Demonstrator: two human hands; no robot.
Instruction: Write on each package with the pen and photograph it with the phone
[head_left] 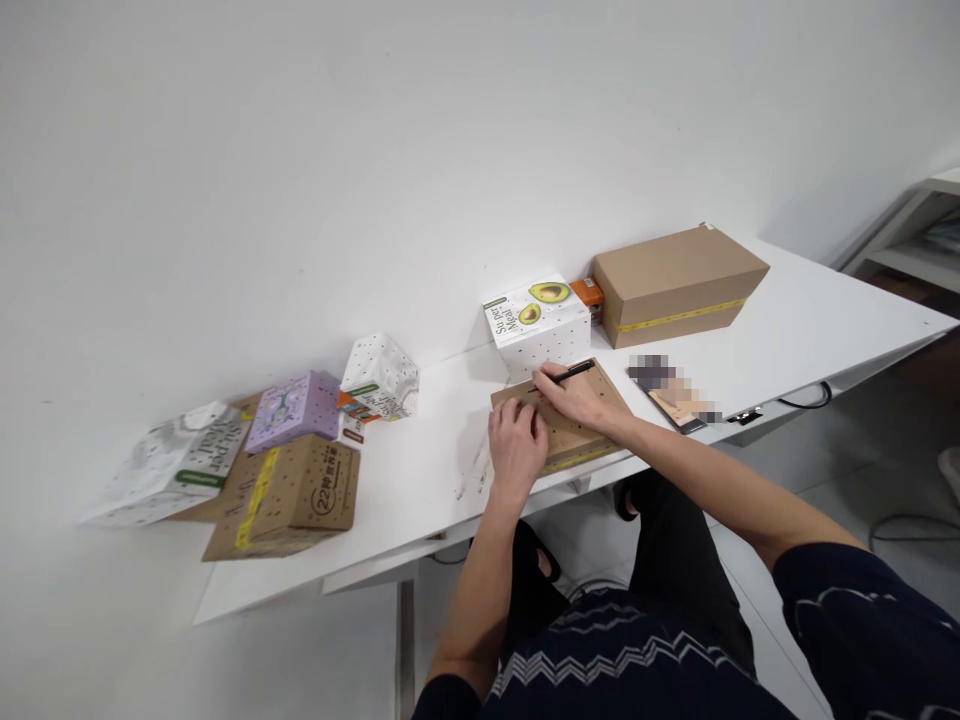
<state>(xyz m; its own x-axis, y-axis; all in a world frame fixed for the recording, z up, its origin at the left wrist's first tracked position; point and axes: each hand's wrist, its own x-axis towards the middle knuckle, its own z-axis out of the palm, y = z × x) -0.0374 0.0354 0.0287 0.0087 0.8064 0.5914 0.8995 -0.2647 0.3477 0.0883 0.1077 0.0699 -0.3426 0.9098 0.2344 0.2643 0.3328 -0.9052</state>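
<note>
The flat brown box [559,420] lies at the near edge of the white desk [810,330], and everything else is placed from it. The left hand [516,447] rests palm-down on the near left part of that box, fingers loosely curled and holding nothing, pressing the box flat. The right hand [577,397] lies on the box top just beyond the left hand and pinches a black pen [564,375], whose tip meets the cardboard near the box's far left corner. The top of the box carries many small dark dots, and a yellow tape band runs along its near side; judging from these dots, much of the top looks already marked, though how much remains I cannot tell.

Just right of the flat box lies a phone [675,398], partly blurred. Directly behind the box stands a white avocado carton [536,325], also dotted, with a small orange packet [587,291] at its far right corner. Behind and right of the box sits a larger brown box [679,282] with a yellow band, apparently without dots.

Well to the left of the flat box, a cluster holds a crumpled white dotted carton [381,377], a purple box [294,410], a brown printed box [315,485] and a white carton lying on its side [176,462], all apparently dotted already.
</note>
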